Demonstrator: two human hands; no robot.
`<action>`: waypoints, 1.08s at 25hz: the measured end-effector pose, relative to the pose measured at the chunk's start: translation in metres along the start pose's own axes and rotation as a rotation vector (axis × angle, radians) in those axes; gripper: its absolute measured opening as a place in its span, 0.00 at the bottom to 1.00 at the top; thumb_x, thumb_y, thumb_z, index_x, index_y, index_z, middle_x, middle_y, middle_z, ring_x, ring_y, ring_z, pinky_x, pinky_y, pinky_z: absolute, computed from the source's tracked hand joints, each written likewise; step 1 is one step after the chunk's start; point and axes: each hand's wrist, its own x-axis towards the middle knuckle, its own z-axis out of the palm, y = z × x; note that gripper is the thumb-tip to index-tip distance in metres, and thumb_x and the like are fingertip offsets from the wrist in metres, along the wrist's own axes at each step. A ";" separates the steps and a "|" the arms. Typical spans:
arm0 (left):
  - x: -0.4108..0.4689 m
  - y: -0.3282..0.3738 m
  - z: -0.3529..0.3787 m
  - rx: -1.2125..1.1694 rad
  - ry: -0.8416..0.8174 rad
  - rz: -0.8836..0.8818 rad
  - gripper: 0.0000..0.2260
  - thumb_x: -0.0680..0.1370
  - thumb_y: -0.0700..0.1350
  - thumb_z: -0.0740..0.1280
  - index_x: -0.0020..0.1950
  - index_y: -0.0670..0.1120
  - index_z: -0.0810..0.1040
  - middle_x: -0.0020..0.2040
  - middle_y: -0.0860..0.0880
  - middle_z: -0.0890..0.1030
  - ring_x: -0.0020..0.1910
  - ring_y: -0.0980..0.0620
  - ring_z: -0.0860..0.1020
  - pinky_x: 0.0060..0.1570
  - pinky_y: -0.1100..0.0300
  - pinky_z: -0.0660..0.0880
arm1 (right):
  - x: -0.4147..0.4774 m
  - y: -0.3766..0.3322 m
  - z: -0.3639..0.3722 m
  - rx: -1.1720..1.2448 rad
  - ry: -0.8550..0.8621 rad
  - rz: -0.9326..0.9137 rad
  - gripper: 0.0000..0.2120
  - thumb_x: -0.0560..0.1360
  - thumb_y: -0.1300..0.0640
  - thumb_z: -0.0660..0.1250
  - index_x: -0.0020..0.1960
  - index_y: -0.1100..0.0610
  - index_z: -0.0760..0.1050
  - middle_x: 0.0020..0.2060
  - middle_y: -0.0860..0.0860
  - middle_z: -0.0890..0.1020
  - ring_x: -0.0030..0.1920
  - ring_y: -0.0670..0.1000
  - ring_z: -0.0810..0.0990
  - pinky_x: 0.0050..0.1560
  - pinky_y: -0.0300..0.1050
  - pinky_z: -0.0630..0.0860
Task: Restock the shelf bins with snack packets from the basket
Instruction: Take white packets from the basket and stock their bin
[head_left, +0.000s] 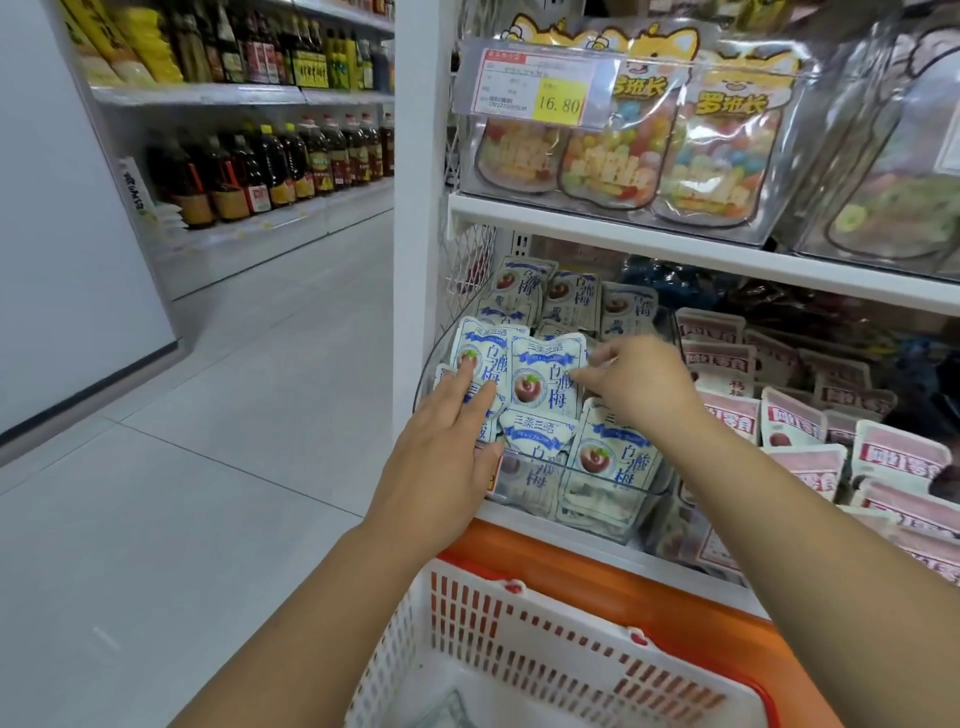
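Note:
A clear plastic bin (613, 480) on the lower shelf holds several white-and-blue plum snack packets. My left hand (447, 447) lies flat with straight fingers pressing on the leftmost packet (480, 345). My right hand (636, 384) pinches the right edge of an upright packet (543, 376) in the bin's middle. More of the same packets (571, 299) stand behind. The white slatted basket (519, 649) sits below my arms at the bottom of the view; its inside is mostly out of sight.
Pink snack packets (795, 415) fill the neighbouring bin to the right. Above, a shelf board (675, 244) carries bags of coloured candy (711, 150) and a price tag (535, 85). An orange ledge (649, 587) runs under the bins. The tiled aisle (208, 415) opens left, with bottle shelves (270, 166).

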 end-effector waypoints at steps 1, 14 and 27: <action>-0.006 0.002 -0.001 0.003 0.038 0.006 0.27 0.82 0.54 0.59 0.79 0.54 0.55 0.80 0.57 0.47 0.78 0.56 0.49 0.75 0.56 0.57 | -0.010 0.003 -0.003 0.116 0.125 -0.044 0.13 0.76 0.50 0.69 0.57 0.56 0.79 0.46 0.50 0.83 0.40 0.48 0.81 0.49 0.46 0.78; -0.198 -0.078 0.148 0.007 -0.916 -0.392 0.22 0.80 0.47 0.65 0.74 0.48 0.67 0.72 0.48 0.68 0.69 0.50 0.69 0.67 0.65 0.62 | -0.217 0.184 0.238 0.302 -0.636 0.575 0.12 0.78 0.59 0.61 0.61 0.55 0.74 0.50 0.51 0.79 0.47 0.53 0.82 0.51 0.50 0.81; -0.199 -0.088 0.217 0.179 -0.995 -0.680 0.09 0.78 0.49 0.67 0.39 0.47 0.77 0.36 0.51 0.77 0.38 0.53 0.79 0.43 0.60 0.75 | -0.223 0.212 0.279 0.588 -0.757 0.845 0.10 0.77 0.62 0.62 0.57 0.56 0.75 0.46 0.56 0.83 0.39 0.51 0.79 0.42 0.45 0.77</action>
